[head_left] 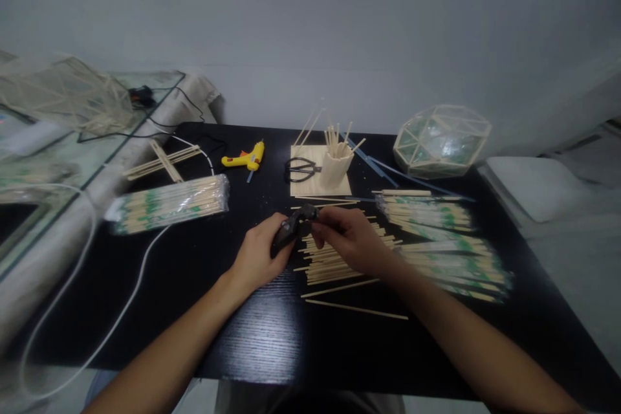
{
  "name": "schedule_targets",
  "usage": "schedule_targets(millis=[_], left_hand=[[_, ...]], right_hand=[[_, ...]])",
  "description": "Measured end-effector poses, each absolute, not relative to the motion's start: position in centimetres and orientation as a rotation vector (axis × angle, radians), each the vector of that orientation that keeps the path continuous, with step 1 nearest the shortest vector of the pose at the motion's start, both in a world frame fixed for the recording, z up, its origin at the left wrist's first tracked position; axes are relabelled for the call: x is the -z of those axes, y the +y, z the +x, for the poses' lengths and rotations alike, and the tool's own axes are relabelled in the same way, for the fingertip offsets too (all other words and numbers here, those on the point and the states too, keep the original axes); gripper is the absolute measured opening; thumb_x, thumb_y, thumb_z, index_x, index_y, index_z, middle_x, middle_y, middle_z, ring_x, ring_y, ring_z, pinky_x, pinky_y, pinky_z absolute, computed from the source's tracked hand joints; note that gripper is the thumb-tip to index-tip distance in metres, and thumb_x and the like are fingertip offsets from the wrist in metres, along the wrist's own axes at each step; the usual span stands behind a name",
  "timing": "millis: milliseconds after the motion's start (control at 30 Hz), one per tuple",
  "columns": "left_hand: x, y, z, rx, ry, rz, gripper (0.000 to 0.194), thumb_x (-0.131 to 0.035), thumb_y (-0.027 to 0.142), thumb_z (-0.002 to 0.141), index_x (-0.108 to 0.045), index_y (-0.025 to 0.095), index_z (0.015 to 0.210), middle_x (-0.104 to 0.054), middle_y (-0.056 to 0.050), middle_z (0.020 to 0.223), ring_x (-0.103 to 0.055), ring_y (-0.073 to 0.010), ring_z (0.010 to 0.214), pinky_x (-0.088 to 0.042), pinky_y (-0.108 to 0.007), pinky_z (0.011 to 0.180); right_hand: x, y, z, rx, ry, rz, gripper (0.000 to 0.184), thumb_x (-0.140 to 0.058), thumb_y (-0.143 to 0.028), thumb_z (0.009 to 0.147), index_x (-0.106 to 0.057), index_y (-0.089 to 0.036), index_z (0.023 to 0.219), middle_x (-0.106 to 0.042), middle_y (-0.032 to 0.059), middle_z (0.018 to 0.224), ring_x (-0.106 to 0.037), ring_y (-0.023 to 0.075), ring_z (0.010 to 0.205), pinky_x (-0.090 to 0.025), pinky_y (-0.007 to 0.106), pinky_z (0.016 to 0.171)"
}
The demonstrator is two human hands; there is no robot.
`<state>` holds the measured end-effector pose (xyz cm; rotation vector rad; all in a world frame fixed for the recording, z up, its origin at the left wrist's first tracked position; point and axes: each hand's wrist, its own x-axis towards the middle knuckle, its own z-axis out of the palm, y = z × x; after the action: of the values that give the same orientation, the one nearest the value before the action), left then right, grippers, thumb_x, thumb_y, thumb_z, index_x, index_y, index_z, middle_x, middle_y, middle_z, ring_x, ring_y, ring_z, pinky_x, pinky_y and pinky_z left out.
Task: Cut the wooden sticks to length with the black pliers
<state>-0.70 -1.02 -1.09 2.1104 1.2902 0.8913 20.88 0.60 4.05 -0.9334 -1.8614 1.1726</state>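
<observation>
My left hand (262, 249) is wrapped around a black hand tool (290, 231), whose exact kind I cannot make out. At the tool's right end, my right hand (347, 233) is closed in a pinch; what its fingers hold is hidden. Beneath the right hand lies a spread of loose wooden sticks (325, 262) on the black table (194, 310). Just beyond the hands, a cup-shaped holder made of sticks (334, 170) stands upright on a thin wooden board (305, 189), with several sticks in it. Beside it on the board rest black-handled scissors (301, 170).
A yellow glue gun (245, 156) lies back left, near crossed sticks (167, 162) and a wrapped stick pack (172, 202). More packs (451, 262) lie right. A faceted clear case (444, 140) stands back right. A white cable (138, 284) loops across the left.
</observation>
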Motion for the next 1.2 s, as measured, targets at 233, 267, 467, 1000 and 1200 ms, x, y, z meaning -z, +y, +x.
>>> schedule_targets(millis=[233, 267, 467, 1000, 1200], left_hand=[[1.1, -1.01, -0.71, -0.892, 1.262, 2.114, 0.007, -0.056, 0.019, 0.093, -0.059, 0.02, 0.099, -0.063, -0.001, 0.086, -0.058, -0.0148, 0.074, -0.046, -0.026, 0.07], [1.09, -1.02, -0.69, -0.891, 1.261, 2.114, 0.008, -0.055, 0.019, 0.093, -0.059, 0.02, 0.099, -0.063, -0.002, 0.087, -0.058, -0.0148, 0.075, -0.046, -0.026, 0.07], [1.12, -0.98, -0.66, -0.873, 1.265, 2.112, 0.006, -0.054, 0.019, 0.092, -0.058, 0.02, 0.097, -0.062, -0.001, 0.085, -0.057, -0.0148, 0.073, -0.045, -0.026, 0.068], [0.98, -1.37, -0.79, -0.838, 1.339, 2.093, 0.014, -0.054, 0.014, 0.087, -0.045, 0.022, 0.08, -0.05, 0.004, 0.067, -0.047, -0.0113, 0.057, -0.035, -0.023, 0.056], [0.99, -1.21, -0.65, -0.874, 1.284, 2.131, 0.003, -0.053, 0.017, 0.091, -0.054, 0.02, 0.089, -0.058, 0.001, 0.077, -0.055, -0.0138, 0.068, -0.043, -0.025, 0.063]], right_hand=[[-3.95, 0.89, 21.05, -1.216, -1.864, -0.919, 0.029, -0.059, -0.025, 0.097, -0.062, -0.017, 0.069, -0.06, -0.0018, 0.064, -0.052, 0.0104, 0.06, -0.039, 0.023, 0.062], [-3.96, 0.89, 21.06, -1.217, -1.869, -0.918, 0.029, -0.059, -0.025, 0.097, -0.061, -0.017, 0.069, -0.06, -0.002, 0.064, -0.051, 0.0103, 0.06, -0.038, 0.023, 0.062], [-4.03, 0.91, 21.2, -1.225, -1.9, -0.923, 0.032, -0.058, -0.027, 0.098, -0.059, -0.017, 0.067, -0.056, -0.0024, 0.064, -0.048, 0.01, 0.059, -0.037, 0.023, 0.061], [-4.24, 0.98, 21.16, -1.365, -1.809, -0.903, 0.037, -0.058, -0.04, 0.098, -0.057, -0.018, 0.069, -0.053, -0.0023, 0.064, -0.047, 0.0112, 0.062, -0.039, 0.024, 0.063], [-4.15, 1.05, 21.32, -1.423, -1.821, -0.855, 0.035, -0.06, -0.034, 0.099, -0.057, -0.016, 0.069, -0.053, -0.0023, 0.066, -0.047, 0.0106, 0.063, -0.038, 0.024, 0.064]])
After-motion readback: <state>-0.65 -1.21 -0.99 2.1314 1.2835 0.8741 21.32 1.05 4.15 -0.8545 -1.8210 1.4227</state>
